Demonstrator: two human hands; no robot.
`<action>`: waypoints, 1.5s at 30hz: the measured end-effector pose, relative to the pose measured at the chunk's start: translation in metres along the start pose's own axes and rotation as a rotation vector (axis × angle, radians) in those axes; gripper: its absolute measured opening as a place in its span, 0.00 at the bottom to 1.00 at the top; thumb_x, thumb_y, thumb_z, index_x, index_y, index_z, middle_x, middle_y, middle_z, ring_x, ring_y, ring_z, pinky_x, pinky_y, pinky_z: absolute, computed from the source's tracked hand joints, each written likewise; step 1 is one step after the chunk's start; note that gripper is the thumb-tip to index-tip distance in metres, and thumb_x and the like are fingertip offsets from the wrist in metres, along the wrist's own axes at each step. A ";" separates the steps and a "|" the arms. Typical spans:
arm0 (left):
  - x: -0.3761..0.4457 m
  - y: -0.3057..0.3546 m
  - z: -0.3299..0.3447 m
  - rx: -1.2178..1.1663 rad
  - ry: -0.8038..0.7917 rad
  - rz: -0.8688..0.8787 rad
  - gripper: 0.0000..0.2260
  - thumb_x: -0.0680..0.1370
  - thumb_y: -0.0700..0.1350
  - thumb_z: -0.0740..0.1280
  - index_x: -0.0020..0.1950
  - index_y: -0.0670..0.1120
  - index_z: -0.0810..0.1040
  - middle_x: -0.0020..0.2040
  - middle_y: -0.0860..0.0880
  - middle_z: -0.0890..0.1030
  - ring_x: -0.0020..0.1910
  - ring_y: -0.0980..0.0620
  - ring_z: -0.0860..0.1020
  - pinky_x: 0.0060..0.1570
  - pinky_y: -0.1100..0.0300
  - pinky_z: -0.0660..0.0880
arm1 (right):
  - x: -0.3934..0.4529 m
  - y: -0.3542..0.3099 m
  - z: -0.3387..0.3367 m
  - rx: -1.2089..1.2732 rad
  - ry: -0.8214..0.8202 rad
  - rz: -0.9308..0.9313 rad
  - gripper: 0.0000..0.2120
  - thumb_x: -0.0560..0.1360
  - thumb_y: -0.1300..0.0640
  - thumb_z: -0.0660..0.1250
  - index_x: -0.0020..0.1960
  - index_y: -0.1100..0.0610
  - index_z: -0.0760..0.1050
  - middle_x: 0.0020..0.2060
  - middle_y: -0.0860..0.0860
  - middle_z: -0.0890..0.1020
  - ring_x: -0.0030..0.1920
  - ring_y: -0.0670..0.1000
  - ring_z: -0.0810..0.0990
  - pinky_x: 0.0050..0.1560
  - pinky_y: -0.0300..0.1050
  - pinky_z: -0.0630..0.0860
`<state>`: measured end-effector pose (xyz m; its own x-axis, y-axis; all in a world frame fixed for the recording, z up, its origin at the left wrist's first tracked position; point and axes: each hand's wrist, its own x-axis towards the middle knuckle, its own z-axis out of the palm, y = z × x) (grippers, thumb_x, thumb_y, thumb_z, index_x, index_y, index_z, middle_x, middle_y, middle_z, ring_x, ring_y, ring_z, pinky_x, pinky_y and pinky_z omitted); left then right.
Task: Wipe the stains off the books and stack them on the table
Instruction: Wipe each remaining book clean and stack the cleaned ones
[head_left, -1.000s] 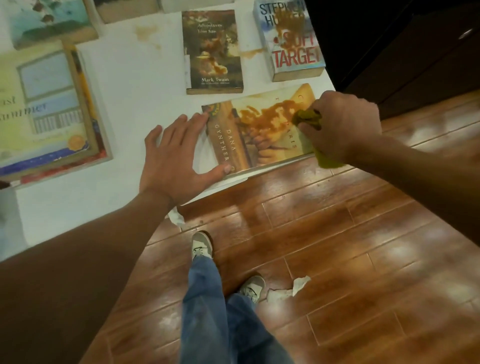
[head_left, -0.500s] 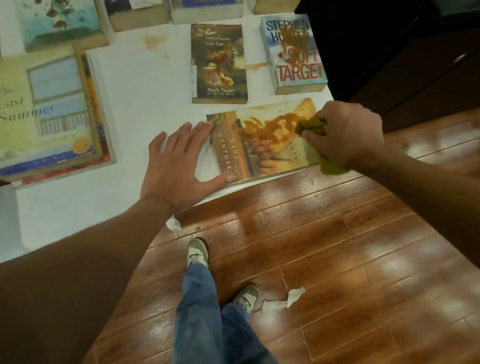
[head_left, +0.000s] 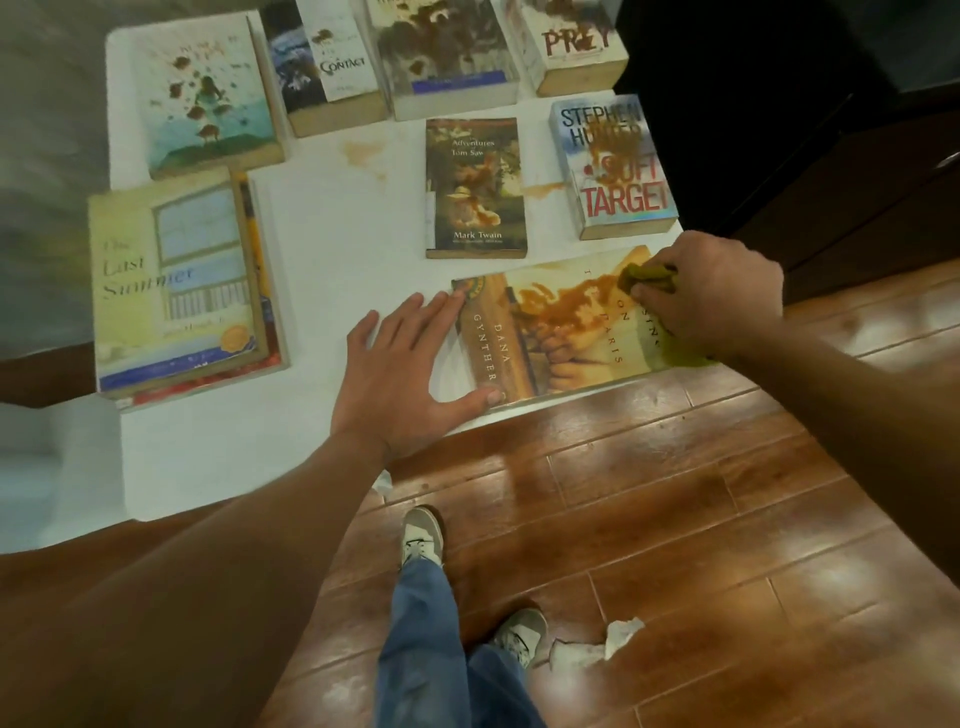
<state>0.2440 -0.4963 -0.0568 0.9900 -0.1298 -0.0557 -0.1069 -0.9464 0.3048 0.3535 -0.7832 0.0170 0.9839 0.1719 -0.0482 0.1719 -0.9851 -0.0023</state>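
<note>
Books first: the Dana Gynther paperback lies flat at the near edge of the white table, a brown stain smeared across its cover. My left hand lies flat with fingers spread, fingertips and thumb on the book's left edge, pinning it. My right hand is curled round a green cloth, pressed to the stain's right end. Step in hand, by my judgement: wiping this cover; most of the stain is still there. Next move calls for strokes leftward across the smear with the left hand bracing, since the book sits at the table's lip.

Beyond it: "Adventures of Tom Saw…", Mark Twain, stained; Stephen Hunter "Soft Target", stained over the title. To the left, "The Last Summer" tops a short stack. Brown marks on the tabletop between.

Far row: "Contact", "Prey", and two spotted covers I cannot read. None of these looks wiped yet.
</note>
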 end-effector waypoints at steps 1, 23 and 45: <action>0.000 -0.001 0.000 0.000 0.006 0.000 0.46 0.71 0.81 0.45 0.82 0.57 0.46 0.82 0.53 0.57 0.81 0.52 0.52 0.78 0.43 0.48 | -0.001 -0.003 0.002 0.014 0.008 -0.036 0.17 0.77 0.40 0.68 0.57 0.50 0.80 0.45 0.49 0.80 0.40 0.53 0.77 0.36 0.45 0.71; 0.001 -0.004 0.001 -0.011 0.027 -0.005 0.47 0.70 0.81 0.46 0.82 0.56 0.49 0.81 0.52 0.59 0.81 0.51 0.54 0.77 0.42 0.49 | 0.015 -0.006 -0.016 -0.025 -0.099 -0.025 0.17 0.76 0.39 0.69 0.59 0.48 0.80 0.44 0.49 0.79 0.41 0.52 0.77 0.36 0.45 0.71; 0.004 -0.003 -0.001 -0.014 0.018 -0.007 0.47 0.70 0.80 0.48 0.82 0.54 0.50 0.82 0.53 0.56 0.81 0.53 0.51 0.78 0.43 0.47 | -0.002 -0.021 -0.022 0.044 -0.160 -0.008 0.16 0.74 0.41 0.72 0.54 0.52 0.81 0.42 0.49 0.77 0.42 0.53 0.76 0.39 0.46 0.70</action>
<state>0.2482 -0.4934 -0.0569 0.9922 -0.1180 -0.0411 -0.0990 -0.9430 0.3176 0.3488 -0.7632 0.0396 0.9618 0.1796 -0.2067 0.1736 -0.9837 -0.0467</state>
